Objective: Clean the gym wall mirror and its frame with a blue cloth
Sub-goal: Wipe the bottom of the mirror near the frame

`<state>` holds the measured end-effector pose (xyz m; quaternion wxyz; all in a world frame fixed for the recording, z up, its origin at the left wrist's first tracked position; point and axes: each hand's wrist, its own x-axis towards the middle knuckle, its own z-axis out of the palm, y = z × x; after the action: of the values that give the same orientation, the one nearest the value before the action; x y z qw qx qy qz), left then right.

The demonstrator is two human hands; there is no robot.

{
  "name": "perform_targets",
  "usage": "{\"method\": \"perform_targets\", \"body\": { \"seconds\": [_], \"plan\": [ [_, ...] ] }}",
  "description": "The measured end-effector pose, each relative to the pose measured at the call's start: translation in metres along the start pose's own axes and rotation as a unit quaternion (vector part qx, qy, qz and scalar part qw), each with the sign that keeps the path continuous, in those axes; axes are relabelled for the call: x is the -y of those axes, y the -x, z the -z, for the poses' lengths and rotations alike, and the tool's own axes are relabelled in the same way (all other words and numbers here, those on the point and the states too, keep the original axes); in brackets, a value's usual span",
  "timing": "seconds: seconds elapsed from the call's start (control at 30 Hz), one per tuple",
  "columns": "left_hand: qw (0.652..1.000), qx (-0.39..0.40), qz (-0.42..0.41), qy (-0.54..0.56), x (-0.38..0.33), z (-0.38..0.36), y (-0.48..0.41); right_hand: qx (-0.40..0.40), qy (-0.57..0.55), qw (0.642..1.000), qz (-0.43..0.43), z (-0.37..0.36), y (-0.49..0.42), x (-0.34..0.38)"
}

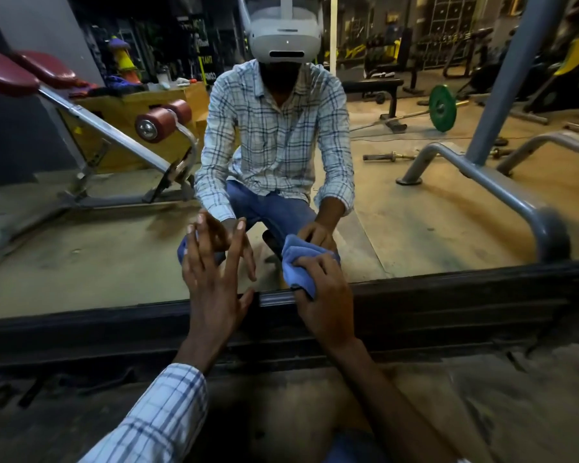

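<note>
One soft blue cloth [296, 262] is gripped by the right hand [325, 289] on the black frame edge [448, 289]; the left hand [211, 282] is spread loose.

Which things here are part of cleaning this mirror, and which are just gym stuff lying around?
Part of the job: blue cloth, gripped by the right hand; mirror, with the left hand touching the glass; dark frame below.
Lying about, seen reflected: green weight plate; red-padded bench; loose bar on the floor.

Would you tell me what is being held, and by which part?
Right hand grips the blue cloth by its bunched right side; left hand holds nothing.
</note>
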<state>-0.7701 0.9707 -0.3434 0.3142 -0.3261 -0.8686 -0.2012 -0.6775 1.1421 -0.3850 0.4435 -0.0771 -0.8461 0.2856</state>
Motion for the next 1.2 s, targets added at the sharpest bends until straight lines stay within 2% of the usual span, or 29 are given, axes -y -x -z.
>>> {"method": "perform_targets", "body": {
  "seconds": [0.23, 0.6, 0.87, 1.2],
  "plan": [
    [1.000, 0.015, 0.006, 0.002, -0.004, 0.008, 0.000, 0.002, -0.029, 1.000, -0.007, 0.004, -0.003, 0.002],
    [1.000, 0.017, 0.013, 0.014, 0.000, -0.002, -0.001, 0.001, -0.014, 1.000, -0.012, 0.000, 0.002, 0.006],
    [1.000, -0.008, -0.013, 0.011, 0.006, -0.011, -0.001, -0.048, 0.011, 0.998, -0.034, -0.012, 0.004, 0.012],
    [0.999, -0.038, -0.031, 0.003, 0.008, -0.023, -0.001, -0.025, 0.022, 0.999, -0.044, -0.006, 0.003, 0.018]
  ]
}}
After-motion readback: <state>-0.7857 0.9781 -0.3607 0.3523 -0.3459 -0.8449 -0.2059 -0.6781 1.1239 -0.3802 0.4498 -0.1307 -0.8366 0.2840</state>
